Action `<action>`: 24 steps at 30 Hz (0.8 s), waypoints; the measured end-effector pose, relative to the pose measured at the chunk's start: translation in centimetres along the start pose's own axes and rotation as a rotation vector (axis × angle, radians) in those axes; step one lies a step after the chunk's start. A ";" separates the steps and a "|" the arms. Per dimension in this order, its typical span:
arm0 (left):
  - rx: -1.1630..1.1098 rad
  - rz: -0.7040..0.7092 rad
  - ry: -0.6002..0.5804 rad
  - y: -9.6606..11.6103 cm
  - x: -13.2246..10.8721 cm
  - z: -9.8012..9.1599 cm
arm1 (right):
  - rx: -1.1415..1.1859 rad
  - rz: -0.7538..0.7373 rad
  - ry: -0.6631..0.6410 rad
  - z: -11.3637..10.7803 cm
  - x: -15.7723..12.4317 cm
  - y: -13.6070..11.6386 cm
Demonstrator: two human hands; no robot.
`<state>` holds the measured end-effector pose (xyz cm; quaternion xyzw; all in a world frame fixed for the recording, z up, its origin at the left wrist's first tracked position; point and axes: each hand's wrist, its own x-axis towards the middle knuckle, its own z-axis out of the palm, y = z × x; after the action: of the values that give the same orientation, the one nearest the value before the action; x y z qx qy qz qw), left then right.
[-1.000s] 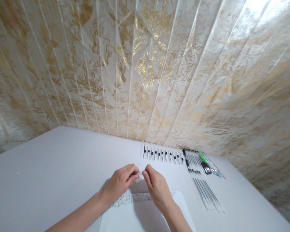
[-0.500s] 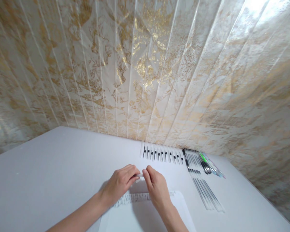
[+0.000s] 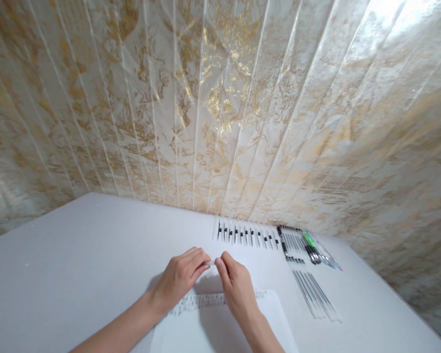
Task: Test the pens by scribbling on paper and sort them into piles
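Between both hands stretches a thin whitish pen part [image 3: 212, 263], of which only a short length shows. The fingertips of my left hand [image 3: 183, 277] pinch one end of it. At the other end, the thumb and curled fingers of my right hand [image 3: 239, 287] are closed around it. The fingers hide most of the piece, so its tip and full shape cannot be made out. Both hands hover above the top edge of a white sheet [image 3: 183, 331] with rows of dark handwritten marks along its upper part.
A row of clear pen pieces with black parts [image 3: 248, 233] lies along the table's back edge. To its right are a black-edged case [image 3: 282, 240] and several pens, one bright green [image 3: 309, 239]. Several slim refills [image 3: 312, 291] lie nearer. A gold-patterned curtain [image 3: 220, 122] borders the white table [image 3: 95, 255].
The hands have shifted up very slightly with the pen part still held between them. The things on the table lie as before.
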<state>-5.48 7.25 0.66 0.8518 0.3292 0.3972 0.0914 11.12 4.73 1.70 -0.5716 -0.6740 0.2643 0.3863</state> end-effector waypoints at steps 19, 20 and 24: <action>-0.332 -0.287 0.133 6.9 0.9 -2.0 | 0.285 -0.091 -0.201 -4.4 -0.4 -4.2; -0.268 -0.264 0.105 6.6 0.5 -1.7 | 0.251 -0.060 -0.162 -5.6 -0.3 -3.7; -0.030 -0.210 -0.150 5.2 -1.3 0.5 | 0.145 0.036 -0.076 -10.2 -1.3 -0.6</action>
<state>-3.17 2.51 1.73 0.8386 0.4026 0.3255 0.1696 19.24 2.48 7.66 -0.5437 -0.6569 0.3407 0.3960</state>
